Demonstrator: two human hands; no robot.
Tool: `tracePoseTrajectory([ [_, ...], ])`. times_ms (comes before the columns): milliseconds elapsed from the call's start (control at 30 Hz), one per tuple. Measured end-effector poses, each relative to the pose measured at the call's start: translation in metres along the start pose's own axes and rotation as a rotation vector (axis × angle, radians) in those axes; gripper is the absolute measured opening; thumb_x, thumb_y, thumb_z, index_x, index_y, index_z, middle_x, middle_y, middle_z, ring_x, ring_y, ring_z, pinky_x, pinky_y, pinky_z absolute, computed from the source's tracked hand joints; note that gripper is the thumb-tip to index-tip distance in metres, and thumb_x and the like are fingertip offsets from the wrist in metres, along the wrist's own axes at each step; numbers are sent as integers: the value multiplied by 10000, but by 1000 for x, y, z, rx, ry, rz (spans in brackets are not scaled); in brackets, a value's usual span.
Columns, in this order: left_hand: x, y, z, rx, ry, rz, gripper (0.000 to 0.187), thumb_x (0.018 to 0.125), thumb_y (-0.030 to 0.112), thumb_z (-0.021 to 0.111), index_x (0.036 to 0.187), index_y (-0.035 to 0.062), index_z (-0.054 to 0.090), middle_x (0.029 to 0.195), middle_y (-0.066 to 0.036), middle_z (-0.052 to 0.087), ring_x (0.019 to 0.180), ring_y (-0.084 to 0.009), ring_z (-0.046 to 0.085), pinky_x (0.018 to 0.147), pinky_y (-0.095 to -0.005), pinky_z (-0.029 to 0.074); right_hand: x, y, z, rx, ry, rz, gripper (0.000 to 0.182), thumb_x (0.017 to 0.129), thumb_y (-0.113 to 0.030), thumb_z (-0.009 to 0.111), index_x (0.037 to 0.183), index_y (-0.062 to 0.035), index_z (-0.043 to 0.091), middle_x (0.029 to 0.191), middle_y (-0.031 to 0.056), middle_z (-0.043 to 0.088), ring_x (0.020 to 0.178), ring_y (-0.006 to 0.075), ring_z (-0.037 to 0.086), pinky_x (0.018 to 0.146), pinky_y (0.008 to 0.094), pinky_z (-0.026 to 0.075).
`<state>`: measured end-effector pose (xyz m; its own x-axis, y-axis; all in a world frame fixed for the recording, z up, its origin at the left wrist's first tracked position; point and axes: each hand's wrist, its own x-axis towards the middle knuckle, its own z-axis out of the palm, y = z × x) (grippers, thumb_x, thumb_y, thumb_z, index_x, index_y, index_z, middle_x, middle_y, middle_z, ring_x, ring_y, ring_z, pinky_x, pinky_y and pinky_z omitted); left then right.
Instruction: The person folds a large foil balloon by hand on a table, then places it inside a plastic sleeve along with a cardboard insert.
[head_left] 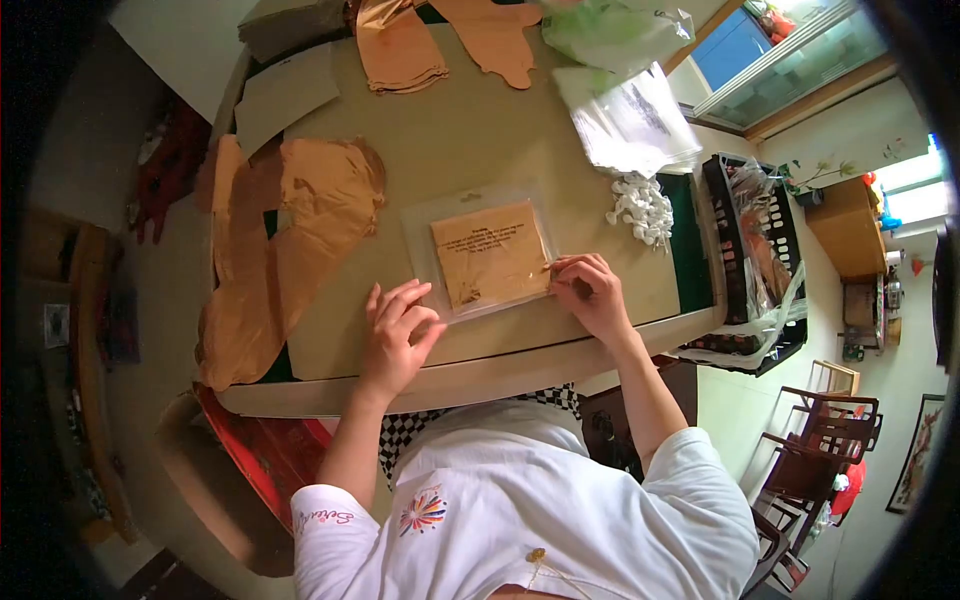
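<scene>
A clear plastic bag [424,231] with a hang hole at its top lies flat on the table in front of me. Inside it is a folded piece of tan fabric [494,265], under dark printed lines of text. My right hand [594,294] is at the bag's right edge, thumb and forefinger pinched together on it. Off the bag's lower left corner, my left hand [400,330] hovers with its fingers bent but apart, holding nothing.
Tan fabric pieces [300,240] cover the table's left side, and more stacks [402,50] lie at the far edge. Empty clear bags [635,125] and a heap of small white pieces [641,210] are at right. A black crate [735,240] stands beyond the table's right edge.
</scene>
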<state>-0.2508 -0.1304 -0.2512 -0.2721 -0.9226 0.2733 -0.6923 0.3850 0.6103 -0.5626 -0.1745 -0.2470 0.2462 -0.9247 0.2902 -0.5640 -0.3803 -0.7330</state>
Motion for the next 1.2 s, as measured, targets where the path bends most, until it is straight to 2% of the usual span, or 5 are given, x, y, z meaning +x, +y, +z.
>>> tracePoseTrajectory([
  [533, 14, 18, 18, 31, 194, -168, 216, 694, 24, 708, 748, 69, 504, 1095, -99, 558, 1028, -308, 530, 949, -492, 379, 2, -3, 20, -167, 159, 19, 195, 743, 14, 662, 917, -63, 619, 874, 55, 639, 859, 279, 563, 798, 382, 442],
  [733, 13, 3, 8, 98, 281, -127, 330, 665, 13, 741, 851, 81, 478, 1053, -118, 547, 1008, -297, 521, 855, -461, 399, 3, 1, 17, -257, 192, 31, 340, 763, 48, 592, 1086, -56, 587, 945, 111, 590, 879, 316, 536, 824, 401, 439],
  [833, 12, 15, 3, 167, 312, -110, 339, 706, 27, 738, 972, 77, 534, 1138, -115, 559, 1118, -318, 510, 988, -481, 374, 7, 0, 16, -405, 309, 47, 386, 753, 55, 571, 1124, -50, 567, 1068, 159, 544, 982, 327, 527, 878, 415, 446],
  [1000, -15, 34, 18, 242, 177, 38, 280, 768, 49, 706, 1027, 89, 608, 1181, -69, 588, 1191, -267, 513, 1086, -528, 297, -20, -51, 60, -220, -74, -266, 392, 847, -95, 599, 1236, -65, 573, 1258, 124, 551, 1187, 275, 511, 1023, 438, 384],
  [1200, -19, 31, 25, 304, 133, 42, 196, 809, 100, 677, 999, 112, 630, 1162, -20, 593, 1177, -204, 513, 1066, -574, 302, -24, -41, 40, -424, -212, -47, 456, 883, -169, 601, 1321, -63, 530, 1412, 105, 474, 1348, 261, 403, 1138, 482, 231],
])
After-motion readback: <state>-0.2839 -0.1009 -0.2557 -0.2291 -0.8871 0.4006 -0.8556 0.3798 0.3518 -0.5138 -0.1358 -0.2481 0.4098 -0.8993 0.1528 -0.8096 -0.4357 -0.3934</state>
